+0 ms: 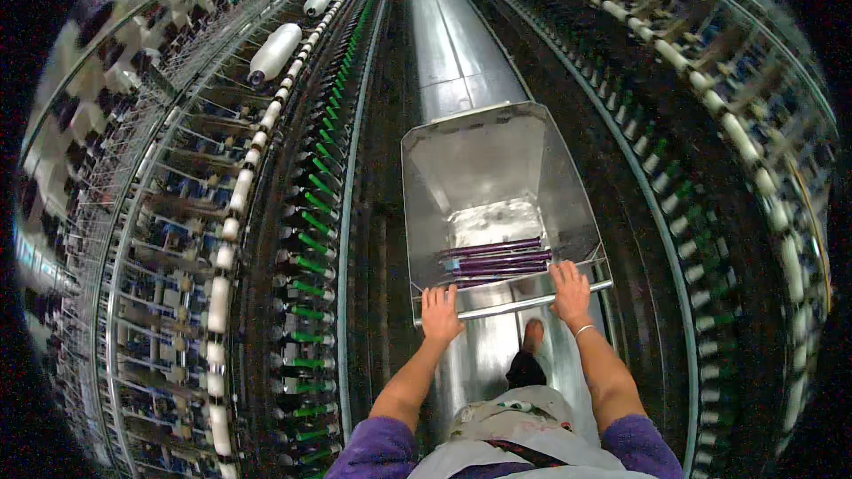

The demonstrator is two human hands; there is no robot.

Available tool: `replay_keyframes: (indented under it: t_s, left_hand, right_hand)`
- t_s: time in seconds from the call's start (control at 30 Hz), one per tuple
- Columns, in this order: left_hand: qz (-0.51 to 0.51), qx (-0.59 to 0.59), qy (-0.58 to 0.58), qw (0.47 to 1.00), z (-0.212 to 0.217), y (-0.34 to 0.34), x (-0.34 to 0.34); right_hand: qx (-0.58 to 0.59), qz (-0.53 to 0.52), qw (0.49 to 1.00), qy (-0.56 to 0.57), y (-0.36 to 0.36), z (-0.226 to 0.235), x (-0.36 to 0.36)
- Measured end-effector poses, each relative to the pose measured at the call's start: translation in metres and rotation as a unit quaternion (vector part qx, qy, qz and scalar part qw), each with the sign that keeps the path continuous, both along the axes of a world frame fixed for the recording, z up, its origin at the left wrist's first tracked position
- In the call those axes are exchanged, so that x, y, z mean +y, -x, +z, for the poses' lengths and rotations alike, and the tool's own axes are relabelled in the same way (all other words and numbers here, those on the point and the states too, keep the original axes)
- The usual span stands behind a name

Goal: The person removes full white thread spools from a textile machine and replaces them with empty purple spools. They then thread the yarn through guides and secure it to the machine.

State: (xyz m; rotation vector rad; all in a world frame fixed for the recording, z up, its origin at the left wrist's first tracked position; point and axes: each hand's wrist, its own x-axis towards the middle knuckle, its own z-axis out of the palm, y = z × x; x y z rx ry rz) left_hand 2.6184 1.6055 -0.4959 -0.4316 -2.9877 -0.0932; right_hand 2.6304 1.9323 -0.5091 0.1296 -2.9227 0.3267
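Note:
In front of me stands a deep metal cart [479,155] with slanted walls and a bar handle [506,308] across its near end. My left hand [441,312] is closed over the left part of this handle. Nearer its right end, my right hand [570,293] grips the same bar, with a thin band at the wrist. Several slim purple bobbins [501,262] lie sideways in the near part of the cart, one with a light blue patch. The undersides of both hands are hidden.
Spinning frames line both sides of the aisle, with green bobbins [312,266] on the left and white rollers [697,80] on the right. Large white yarn packages [275,51] sit higher up on the left. A shiny metal floor strip [453,31] runs ahead under the cart.

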Motion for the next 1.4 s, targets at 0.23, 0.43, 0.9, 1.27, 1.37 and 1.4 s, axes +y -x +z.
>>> replay_keyframes:
  t_s: [0.23, 0.43, 0.9, 1.27, 1.37, 1.4]
  left_hand:
    - [0.026, -0.033, 0.028, 0.999, 0.015, 0.235, 0.008]
    - [0.047, -0.082, 0.026, 0.995, 0.022, 0.432, 0.007]
    - [0.086, -0.128, 0.095, 0.983, 0.019, 0.883, -0.002]
    - [0.124, -0.096, 0.037, 0.987, -0.003, 1.182, -0.003]
    - [0.167, -0.115, 0.055, 0.978, -0.004, 1.257, 0.003]
    - [0.172, -0.116, 0.051, 0.977, -0.003, 1.274, 0.005]
  right_hand:
    - [0.090, 0.044, 0.995, 0.017, 0.244, 0.004, 0.009]
    - [0.036, 0.046, 0.998, 0.025, 0.439, 0.012, 0.009]
    - [0.023, 0.059, 0.997, 0.045, 0.889, 0.013, -0.005]
    - [0.044, 0.063, 0.997, -0.025, 1.211, 0.012, -0.010]
    - [-0.032, 0.067, 0.997, -0.012, 1.285, 0.001, -0.012]
    - [0.010, 0.075, 0.997, 0.006, 1.301, -0.004, -0.013]
